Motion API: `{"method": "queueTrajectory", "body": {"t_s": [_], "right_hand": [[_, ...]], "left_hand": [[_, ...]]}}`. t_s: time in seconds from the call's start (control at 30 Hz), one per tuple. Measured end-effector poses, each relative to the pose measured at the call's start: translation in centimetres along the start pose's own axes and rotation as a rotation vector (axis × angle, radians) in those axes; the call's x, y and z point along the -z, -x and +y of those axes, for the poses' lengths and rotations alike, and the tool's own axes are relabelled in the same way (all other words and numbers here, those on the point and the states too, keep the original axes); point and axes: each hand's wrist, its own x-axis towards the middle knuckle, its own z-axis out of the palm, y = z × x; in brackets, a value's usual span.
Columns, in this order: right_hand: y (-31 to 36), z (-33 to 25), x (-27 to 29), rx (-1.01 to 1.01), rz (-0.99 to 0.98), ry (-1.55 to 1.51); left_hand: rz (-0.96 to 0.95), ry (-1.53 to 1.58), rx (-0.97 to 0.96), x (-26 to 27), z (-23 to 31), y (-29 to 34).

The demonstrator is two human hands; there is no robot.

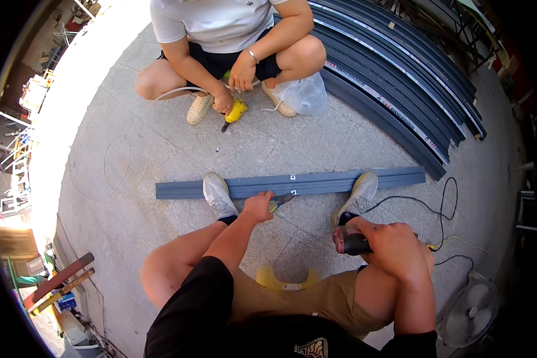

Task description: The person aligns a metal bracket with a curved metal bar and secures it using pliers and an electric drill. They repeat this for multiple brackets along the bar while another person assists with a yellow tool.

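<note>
A long grey metal profile (316,181) lies across the paving, pinned under both of my shoes. My left hand (258,207) grips pliers with green handles (280,201) at the profile's near edge, next to a small metal bracket (293,192). My right hand (389,241) rests on my right knee and holds a dark corded power tool (350,240). I sit on a yellow stool (283,279).
Another person squats opposite me, holding a yellow drill (235,112) tip-down; a clear plastic bag (304,94) lies by their foot. A stack of long grey profiles (400,83) fills the right. Black cable (441,209) loops right of my foot; a fan (468,310) stands lower right.
</note>
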Motion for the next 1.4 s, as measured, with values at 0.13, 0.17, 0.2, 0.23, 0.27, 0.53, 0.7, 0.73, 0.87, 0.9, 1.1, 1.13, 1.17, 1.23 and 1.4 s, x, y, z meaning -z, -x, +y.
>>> {"method": "queueTrajectory", "body": {"t_s": [0.13,0.17,0.2,0.23,0.27,0.53,0.7,0.73,0.87,0.9,1.1,1.13,1.17,1.23,1.4], "right_hand": [[-1.3,0.6,0.3,0.009,0.015,-0.037],[-1.0,0.7,0.3,0.014,0.032,-0.051],[-1.1,0.9,0.1,0.013,-0.013,-0.069],[-0.8,0.8,0.3,0.000,-0.010,-0.053],[-0.9,0.9,0.1,-0.001,0.014,-0.040],[-0.6,0.8,-0.6,-0.036,-0.008,-0.018],[-0.5,0.9,-0.7,-0.032,-0.021,0.010],[-0.4,0.9,-0.7,-0.034,-0.024,0.012],[-0.5,1.3,-0.7,-0.030,-0.025,0.011],[-0.6,1.3,-0.7,-0.032,-0.027,0.010],[-0.7,1.4,-0.7,-0.040,-0.032,-0.004],[-0.7,1.3,-0.6,-0.042,-0.024,-0.009],[-0.7,1.3,-0.6,-0.044,-0.016,-0.013],[-0.6,1.3,-0.7,-0.047,-0.018,-0.010],[-0.5,1.3,-0.9,-0.054,-0.010,0.010]], "left_hand": [[0.079,-0.168,-0.030,-0.1,0.8,-0.3],[0.147,-0.223,-0.055,0.0,0.8,-0.3],[0.121,-0.267,-0.013,0.4,0.9,-0.4],[0.119,-0.254,0.000,0.4,1.4,-0.6],[0.089,-0.276,-0.019,0.4,1.1,-0.7],[0.067,-0.347,-0.039,-2.2,0.9,-0.3],[0.095,-0.328,-0.014,-3.6,-0.2,-0.9],[0.102,-0.336,-0.032,-3.6,-0.5,-1.0],[0.122,-0.332,-0.073,-3.1,-0.6,-1.5],[0.121,-0.331,-0.074,-3.1,-0.6,-1.5],[0.238,-0.346,-0.113,-3.3,-0.7,-1.3],[0.231,-0.351,-0.106,-3.4,-0.8,-1.4],[0.224,-0.357,-0.098,-3.4,-0.9,-1.4],[0.214,-0.362,-0.106,-3.2,-1.2,-1.3],[0.063,-0.327,-0.078,-1.7,-1.4,-2.7]]}}
